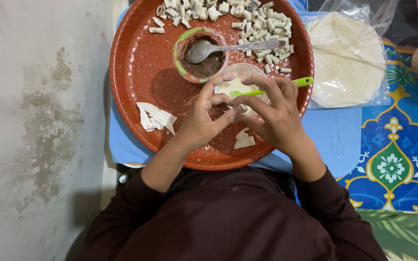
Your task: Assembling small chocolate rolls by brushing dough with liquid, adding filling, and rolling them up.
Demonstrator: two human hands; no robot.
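Dough piece point(242, 107), small and pale, sat pinched between the fingertips of the left hand point(204, 118) and right hand point(276, 116) above a round red tray point(136, 72).

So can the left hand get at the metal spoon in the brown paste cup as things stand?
Probably yes. The left hand sits just below the cup, and the metal spoon lies uncovered above it, but its fingers are pinching a small dough piece first.

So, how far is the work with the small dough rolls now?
Done: many small rolls lie piled at the far side of the red tray. In hand: the left hand and right hand pinch one small piece together over the tray. Left: cut dough strips, brown filling in the cup, and round sheets in the bag.
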